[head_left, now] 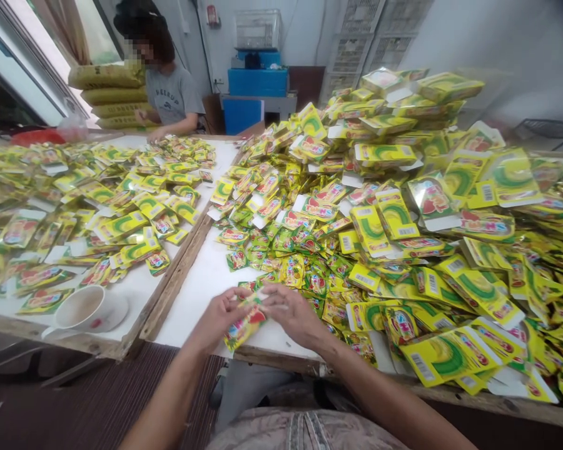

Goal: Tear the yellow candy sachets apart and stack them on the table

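Observation:
A small yellow-and-green printed box (246, 326) is held tilted between my two hands, over the table's front edge. My left hand (220, 315) has its fingers closed round the left side and upper part of the box. At its upper right end, my right hand (293, 312) is closed, with fingertips pinched together against the box; their exact grip is blurred. Just beyond my fingers lie several small green and yellow sachets (293, 272). A large heap of printed boxes (380, 231), mixed with sachets, rises to the right of my hands.
Another pile of boxes (122, 225) covers the left table, where a white cup (82, 309) stands near the front edge. A wooden rail (178, 262) divides the tables. Across from me sits a person (171, 94) by stacked sacks (110, 94).

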{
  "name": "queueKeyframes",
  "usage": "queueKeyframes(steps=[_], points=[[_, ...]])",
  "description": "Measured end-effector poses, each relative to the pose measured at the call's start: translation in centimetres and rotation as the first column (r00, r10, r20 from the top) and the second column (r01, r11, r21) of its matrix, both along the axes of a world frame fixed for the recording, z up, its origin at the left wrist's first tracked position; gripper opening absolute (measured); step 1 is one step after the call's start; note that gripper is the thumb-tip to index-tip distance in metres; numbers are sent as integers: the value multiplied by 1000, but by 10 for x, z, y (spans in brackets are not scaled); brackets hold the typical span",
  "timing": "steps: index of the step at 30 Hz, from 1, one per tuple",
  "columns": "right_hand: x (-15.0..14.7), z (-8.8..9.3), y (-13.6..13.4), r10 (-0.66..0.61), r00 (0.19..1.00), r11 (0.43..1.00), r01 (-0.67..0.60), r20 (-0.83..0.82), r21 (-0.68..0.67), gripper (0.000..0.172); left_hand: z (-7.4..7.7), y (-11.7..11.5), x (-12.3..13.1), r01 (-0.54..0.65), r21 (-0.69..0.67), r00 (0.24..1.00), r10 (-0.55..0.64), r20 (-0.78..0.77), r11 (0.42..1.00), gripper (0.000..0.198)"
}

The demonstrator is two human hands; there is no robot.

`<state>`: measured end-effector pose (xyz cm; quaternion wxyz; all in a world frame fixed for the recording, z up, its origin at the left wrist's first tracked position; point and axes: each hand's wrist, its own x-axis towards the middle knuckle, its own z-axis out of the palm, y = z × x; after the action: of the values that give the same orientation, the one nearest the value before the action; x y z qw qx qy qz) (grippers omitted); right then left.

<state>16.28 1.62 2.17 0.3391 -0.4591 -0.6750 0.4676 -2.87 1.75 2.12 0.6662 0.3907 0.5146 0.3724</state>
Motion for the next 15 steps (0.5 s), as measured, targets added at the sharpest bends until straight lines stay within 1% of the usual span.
queueKeyframes(steps=[1, 2, 3, 4, 5, 6, 7, 8, 9, 10, 11, 12, 14, 15], points=[[6, 1, 5, -88, 995, 993, 83, 53, 85, 23, 8, 11, -14, -91, 73, 987, 99, -125, 993, 50], [12, 2, 10, -182, 974, 969, 155, 132, 194, 24, 17, 23, -29, -227, 187, 938, 267, -220, 956, 52], [18, 1, 16, -261, 938, 936, 188, 228, 298, 25, 27, 34, -43, -402, 354, 819, 504, -275, 845, 53], [23, 0, 21, -311, 892, 911, 182, 327, 369, 31, 36, 45, -56, -481, 540, 646, 696, -314, 690, 53], [28, -3, 26, -322, 845, 906, 144, 428, 399, 38, 43, 54, -65, -466, 702, 448, 828, -337, 539, 60], [31, -6, 30, -308, 799, 912, 94, 516, 399, 45, 47, 60, -69, -390, 795, 309, 879, -362, 464, 62], [32, -10, 33, -279, 762, 923, 46, 584, 381, 46, 48, 63, -68, -291, 834, 232, 880, -414, 469, 61], [33, -15, 35, -247, 738, 934, 9, 628, 357, 41, 45, 63, -62, -193, 818, 219, 837, -502, 542, 57], [32, -19, 36, -227, 726, 941, -8, 649, 338, 33, 38, 60, -52, -100, 752, 255, 747, -614, 652, 50], [31, -22, 36, -217, 727, 945, -13, 652, 328, 25, 29, 56, -39, -4, 657, 304, 627, -717, 754, 43], [30, -25, 36, -213, 737, 945, -12, 642, 327, 20, 18, 50, -24, 93, 561, 335, 505, -795, 822, 39], [29, -27, 36, -213, 754, 942, -10, 621, 335, 20, 8, 44, -9, 167, 483, 347, 408, -845, 859, 38], [28, -30, 35, -232, 798, 928, 10, 557, 372, 22, -10, 34, 16, 277, 370, 342, 269, -901, 887, 33], [29, -31, 34, -250, 822, 916, 30, 512, 400, 24, -15, 31, 24, 302, 327, 346, 217, -913, 895, 29]])
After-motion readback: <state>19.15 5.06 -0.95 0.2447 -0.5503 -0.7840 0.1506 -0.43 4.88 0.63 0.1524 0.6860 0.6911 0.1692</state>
